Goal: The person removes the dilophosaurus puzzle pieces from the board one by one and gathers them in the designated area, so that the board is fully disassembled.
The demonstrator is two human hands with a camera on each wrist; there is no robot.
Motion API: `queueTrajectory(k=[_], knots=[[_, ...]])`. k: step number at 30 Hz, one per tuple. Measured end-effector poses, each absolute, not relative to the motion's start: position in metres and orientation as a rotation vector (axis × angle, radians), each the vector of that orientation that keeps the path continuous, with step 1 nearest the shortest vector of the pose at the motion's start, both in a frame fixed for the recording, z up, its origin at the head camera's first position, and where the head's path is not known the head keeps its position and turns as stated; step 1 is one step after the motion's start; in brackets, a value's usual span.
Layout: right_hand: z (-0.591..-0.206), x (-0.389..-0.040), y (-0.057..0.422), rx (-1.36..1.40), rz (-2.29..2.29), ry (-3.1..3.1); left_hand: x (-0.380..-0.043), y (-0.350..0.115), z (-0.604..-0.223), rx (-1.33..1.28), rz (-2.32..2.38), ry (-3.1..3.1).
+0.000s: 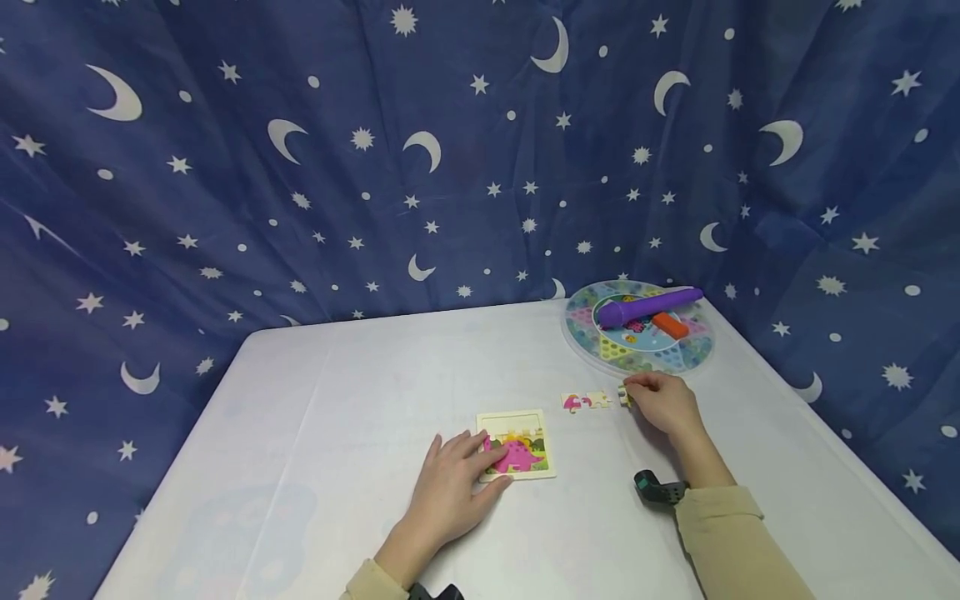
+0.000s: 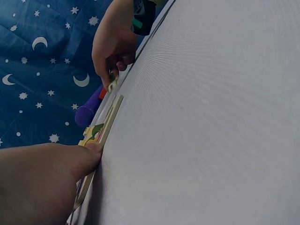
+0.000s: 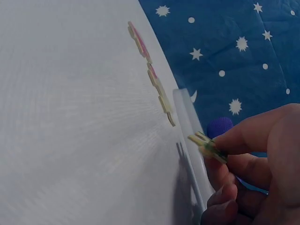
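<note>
A small square jigsaw puzzle (image 1: 530,462) with a pink dinosaur lies in a cream frame; its top strip shows bare backing. My left hand (image 1: 450,483) rests over the puzzle's left side, fingers spread on the picture. In the left wrist view, the thumb (image 2: 89,157) touches the frame's edge. Between thumb and fingertips, my right hand (image 1: 666,404) pinches a puzzle piece (image 3: 208,146), held just above the table. To that hand's left lie two loose puzzle pieces, one mostly pink (image 1: 572,402) and one paler (image 1: 597,399), side by side and seemingly touching.
At the table's back right sits a round, colourful game board (image 1: 580,321). On it lie a purple stick-shaped thing with a thick end (image 1: 637,311) and an orange block (image 1: 670,325). A blue curtain (image 1: 450,150) with moons and stars hangs behind the white table (image 1: 375,383).
</note>
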State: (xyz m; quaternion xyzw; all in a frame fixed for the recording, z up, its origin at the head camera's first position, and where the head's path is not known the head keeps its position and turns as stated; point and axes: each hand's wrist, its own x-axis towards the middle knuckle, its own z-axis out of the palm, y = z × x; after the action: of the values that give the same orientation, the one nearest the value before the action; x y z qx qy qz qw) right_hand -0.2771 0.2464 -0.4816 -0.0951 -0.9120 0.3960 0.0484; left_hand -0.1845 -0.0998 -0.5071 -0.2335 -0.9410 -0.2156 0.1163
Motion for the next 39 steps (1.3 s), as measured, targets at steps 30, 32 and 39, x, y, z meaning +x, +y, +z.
queueTrajectory(k=[30,32,39], knots=[[-0.480,-0.273,0.204,0.114,1.139,-2.688,-0.185,-0.100,-0.508,-0.682,-0.625,-2.763],[-0.477,-0.269,0.189,0.243,1.150,-2.709,-0.185,-0.100,-0.508,-0.682,-0.619,-2.759],[-0.473,-0.254,0.153,0.664,1.130,-2.903,-0.186,-0.098,-0.506,-0.684,-0.594,-2.752]])
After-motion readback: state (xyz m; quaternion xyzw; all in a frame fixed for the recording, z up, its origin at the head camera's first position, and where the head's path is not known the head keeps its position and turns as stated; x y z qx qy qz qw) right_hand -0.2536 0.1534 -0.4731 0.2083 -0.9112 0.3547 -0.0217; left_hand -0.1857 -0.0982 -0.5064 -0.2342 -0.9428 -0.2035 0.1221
